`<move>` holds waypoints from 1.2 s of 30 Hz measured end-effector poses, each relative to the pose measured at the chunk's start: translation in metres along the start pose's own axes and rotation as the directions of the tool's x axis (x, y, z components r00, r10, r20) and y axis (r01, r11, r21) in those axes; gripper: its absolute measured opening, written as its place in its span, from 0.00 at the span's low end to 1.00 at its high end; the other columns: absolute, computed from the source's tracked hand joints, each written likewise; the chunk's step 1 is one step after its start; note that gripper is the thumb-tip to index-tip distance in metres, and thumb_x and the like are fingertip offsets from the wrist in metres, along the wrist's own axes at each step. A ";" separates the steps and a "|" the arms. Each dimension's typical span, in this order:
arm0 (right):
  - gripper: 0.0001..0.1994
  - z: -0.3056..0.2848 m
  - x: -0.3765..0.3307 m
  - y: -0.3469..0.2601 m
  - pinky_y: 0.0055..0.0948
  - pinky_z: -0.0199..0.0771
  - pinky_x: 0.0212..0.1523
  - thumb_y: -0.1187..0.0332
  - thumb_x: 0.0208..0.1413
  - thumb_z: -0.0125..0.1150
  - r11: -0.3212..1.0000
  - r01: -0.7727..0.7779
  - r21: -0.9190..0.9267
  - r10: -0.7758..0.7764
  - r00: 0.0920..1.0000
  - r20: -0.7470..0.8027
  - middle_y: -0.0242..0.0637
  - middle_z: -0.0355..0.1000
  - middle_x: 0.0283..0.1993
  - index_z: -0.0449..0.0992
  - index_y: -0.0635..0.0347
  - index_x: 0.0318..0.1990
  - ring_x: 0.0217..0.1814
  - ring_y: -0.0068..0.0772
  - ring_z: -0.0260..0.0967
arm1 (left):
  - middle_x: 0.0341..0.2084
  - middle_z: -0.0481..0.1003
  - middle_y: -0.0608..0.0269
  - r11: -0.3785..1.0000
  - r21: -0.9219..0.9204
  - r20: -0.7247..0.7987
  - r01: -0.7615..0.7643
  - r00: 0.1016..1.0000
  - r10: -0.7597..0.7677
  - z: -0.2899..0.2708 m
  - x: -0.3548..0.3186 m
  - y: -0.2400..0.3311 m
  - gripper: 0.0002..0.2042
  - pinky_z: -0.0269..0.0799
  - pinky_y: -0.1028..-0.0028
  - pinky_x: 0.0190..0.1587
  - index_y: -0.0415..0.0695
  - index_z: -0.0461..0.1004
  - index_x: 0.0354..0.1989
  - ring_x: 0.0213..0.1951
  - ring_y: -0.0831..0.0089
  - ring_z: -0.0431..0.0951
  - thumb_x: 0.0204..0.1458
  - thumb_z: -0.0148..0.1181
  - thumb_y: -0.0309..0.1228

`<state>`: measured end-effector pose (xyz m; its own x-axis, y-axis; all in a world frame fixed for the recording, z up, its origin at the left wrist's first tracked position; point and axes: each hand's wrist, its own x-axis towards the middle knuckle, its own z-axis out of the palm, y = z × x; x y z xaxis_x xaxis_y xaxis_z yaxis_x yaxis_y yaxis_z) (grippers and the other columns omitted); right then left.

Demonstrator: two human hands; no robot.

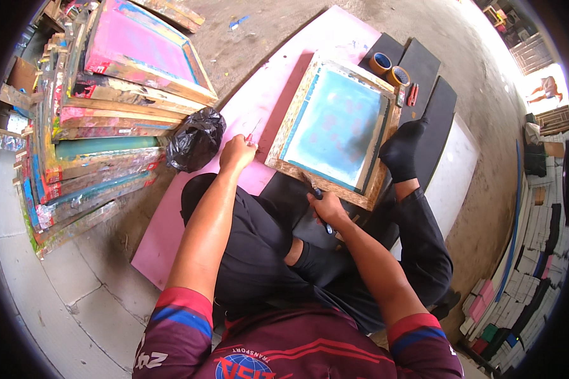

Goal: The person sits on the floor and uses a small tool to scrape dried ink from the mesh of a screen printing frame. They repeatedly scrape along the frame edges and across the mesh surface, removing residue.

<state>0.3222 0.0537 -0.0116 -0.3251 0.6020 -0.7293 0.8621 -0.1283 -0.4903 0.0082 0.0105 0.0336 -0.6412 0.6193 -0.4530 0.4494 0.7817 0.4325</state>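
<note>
A wooden screen-printing frame (376,183) with light blue mesh lies before me, tilted to the right. My right hand (330,208) is closed round dark pliers (310,184) with blue on the handles; their jaws are at the frame's near edge, though contact is hard to make out. To the left, apart from the frame, my left hand (236,153) is closed on a small screwdriver (251,136) with a red handle and thin shaft pointing away. My foot in a black sock (403,150) is against the frame's right side.
Beneath lie a pink board (335,28) and black boards (417,63). Two tape rolls (380,62) and a red-handled tool (413,95) rest beyond the frame. Left are a black plastic bag (196,139) and a tall stack of used screen frames (107,120). White piled material (528,278) lies far right.
</note>
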 end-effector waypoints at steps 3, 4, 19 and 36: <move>0.26 0.024 -0.015 -0.003 0.50 0.80 0.44 0.46 0.66 0.60 0.964 0.096 -0.249 -0.165 0.948 -0.273 0.57 0.81 0.35 0.80 0.67 0.40 0.39 0.57 0.81 | 0.46 0.83 0.44 0.999 -0.042 -0.020 -0.002 1.000 0.001 0.004 0.006 -0.012 0.21 0.77 0.56 0.53 0.38 0.80 0.48 0.50 0.49 0.83 0.57 0.65 0.44; 0.27 0.028 -0.025 -0.007 0.53 0.79 0.49 0.45 0.65 0.59 0.938 0.117 -0.326 -0.237 0.903 -0.357 0.61 0.81 0.38 0.80 0.67 0.41 0.44 0.62 0.81 | 0.45 0.83 0.43 0.998 -0.064 -0.021 -0.021 1.000 0.019 0.004 0.004 -0.012 0.21 0.77 0.56 0.52 0.37 0.80 0.48 0.50 0.48 0.83 0.57 0.65 0.44; 0.25 0.000 -0.039 -0.019 0.32 0.79 0.27 0.50 0.69 0.59 0.924 -0.002 0.383 -0.039 0.994 0.100 0.40 0.74 0.29 0.76 0.71 0.38 0.27 0.34 0.79 | 0.23 0.80 0.59 0.923 -0.325 0.270 -0.205 0.916 0.298 0.012 -0.013 -0.009 0.14 0.72 0.68 0.27 0.36 0.79 0.36 0.23 0.71 0.78 0.55 0.66 0.38; 0.29 -0.029 -0.025 -0.057 0.40 0.77 0.24 0.49 0.69 0.57 0.991 -0.063 0.121 0.046 0.989 0.142 0.44 0.75 0.24 0.74 0.77 0.40 0.21 0.38 0.77 | 0.23 0.80 0.59 0.912 -0.281 0.220 -0.299 0.905 0.365 0.013 -0.001 0.000 0.15 0.73 0.68 0.32 0.36 0.80 0.35 0.26 0.71 0.80 0.55 0.65 0.38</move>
<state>0.2919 0.0691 0.0483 -0.3371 0.4777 -0.8113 0.8274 -0.2608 -0.4973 0.0169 0.0104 0.0244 -0.2792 0.8617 -0.4237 0.4266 0.5066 0.7492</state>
